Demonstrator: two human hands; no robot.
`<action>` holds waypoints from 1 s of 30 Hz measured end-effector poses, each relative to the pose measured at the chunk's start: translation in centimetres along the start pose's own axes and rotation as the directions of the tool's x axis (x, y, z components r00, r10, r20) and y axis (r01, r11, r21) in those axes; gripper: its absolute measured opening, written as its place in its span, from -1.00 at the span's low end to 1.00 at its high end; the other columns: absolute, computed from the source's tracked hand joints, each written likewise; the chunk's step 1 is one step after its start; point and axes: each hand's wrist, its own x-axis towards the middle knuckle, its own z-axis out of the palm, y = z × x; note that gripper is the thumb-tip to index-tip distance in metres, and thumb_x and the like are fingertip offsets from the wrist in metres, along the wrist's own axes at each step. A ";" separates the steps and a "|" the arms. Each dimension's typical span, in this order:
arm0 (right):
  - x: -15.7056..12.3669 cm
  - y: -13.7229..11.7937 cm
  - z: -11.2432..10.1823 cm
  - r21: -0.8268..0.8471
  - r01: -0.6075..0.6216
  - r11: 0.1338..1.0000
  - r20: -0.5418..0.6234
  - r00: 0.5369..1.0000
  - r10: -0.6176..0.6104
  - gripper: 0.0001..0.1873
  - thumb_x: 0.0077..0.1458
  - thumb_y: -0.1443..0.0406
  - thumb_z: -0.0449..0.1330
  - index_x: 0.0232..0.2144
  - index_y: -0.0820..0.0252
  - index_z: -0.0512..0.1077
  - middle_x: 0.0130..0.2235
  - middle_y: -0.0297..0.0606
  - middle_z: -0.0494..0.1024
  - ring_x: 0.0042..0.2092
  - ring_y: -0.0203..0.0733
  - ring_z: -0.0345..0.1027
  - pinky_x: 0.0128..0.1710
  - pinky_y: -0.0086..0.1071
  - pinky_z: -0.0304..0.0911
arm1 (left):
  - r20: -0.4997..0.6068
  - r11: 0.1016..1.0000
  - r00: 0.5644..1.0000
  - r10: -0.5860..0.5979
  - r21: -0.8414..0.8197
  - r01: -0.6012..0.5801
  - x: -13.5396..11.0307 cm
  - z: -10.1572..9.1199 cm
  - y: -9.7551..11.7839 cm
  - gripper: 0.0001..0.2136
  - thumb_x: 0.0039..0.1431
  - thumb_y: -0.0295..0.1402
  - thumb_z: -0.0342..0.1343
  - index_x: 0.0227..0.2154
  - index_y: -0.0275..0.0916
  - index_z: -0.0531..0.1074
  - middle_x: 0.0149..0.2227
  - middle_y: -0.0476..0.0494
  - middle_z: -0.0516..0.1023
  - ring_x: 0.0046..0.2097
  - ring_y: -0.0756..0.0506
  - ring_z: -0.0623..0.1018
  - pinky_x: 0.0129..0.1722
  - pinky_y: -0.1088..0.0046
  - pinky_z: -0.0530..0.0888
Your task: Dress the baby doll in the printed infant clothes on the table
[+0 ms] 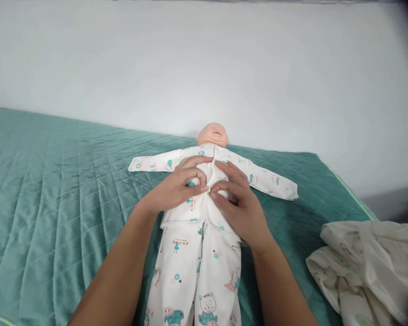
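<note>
A baby doll (212,134) lies on its back, dressed in a white printed jacket (180,213) and matching trousers (182,267). Both sleeves are spread out to the sides. At the jacket's front opening, my left hand (185,183) pinches a small pale button (207,189) between thumb and forefinger. My right hand (236,194) closes on the fabric edge right beside the button, its thumb and forefinger pressed together. Another button (209,165) shows higher up on the chest, between the fingertips. Whether the lower button sits in its hole cannot be made out.
The doll rests on a green quilted bedspread (71,194). A crumpled heap of pale printed cloth (367,267) lies at the lower right, near the bed's edge. Behind the doll's head rises a white wall (204,63).
</note>
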 end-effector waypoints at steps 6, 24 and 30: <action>-0.1 0.0 0.3 -0.002 0.014 1.000 -0.023 1.000 -0.014 -0.94 0.18 0.26 0.25 -0.35 -0.03 0.53 0.28 -0.48 0.36 0.42 -0.05 -0.08 0.38 0.13 -0.04 | -0.004 0.999 1.000 -0.012 -0.038 0.012 0.1 0.0 -0.1 -0.84 0.30 -0.23 0.08 -0.36 -0.16 0.40 0.37 -0.07 0.18 0.40 -0.16 0.13 0.38 0.12 0.10; 0.0 -0.1 0.4 -0.007 0.009 1.000 -0.047 0.999 -0.009 -0.93 0.19 0.24 0.22 -0.35 -0.03 0.51 0.26 -0.44 0.38 0.40 -0.02 -0.03 0.36 0.13 0.01 | -0.019 0.978 0.989 -0.147 -0.156 0.142 0.0 0.0 -0.1 -0.87 0.18 -0.21 0.21 -0.29 -0.13 0.50 0.43 0.02 0.03 0.42 -0.29 0.11 0.25 0.10 0.33; 0.0 0.0 0.4 -0.015 0.017 1.000 -0.055 0.998 -0.018 -0.93 0.18 0.25 0.23 -0.36 -0.02 0.51 0.25 -0.43 0.39 0.40 -0.01 -0.01 0.36 0.13 0.01 | -0.014 0.983 0.993 -0.114 -0.143 0.111 0.1 0.0 0.0 -0.86 0.21 -0.21 0.17 -0.34 -0.13 0.52 0.41 0.02 0.10 0.42 -0.27 0.10 0.25 0.12 0.34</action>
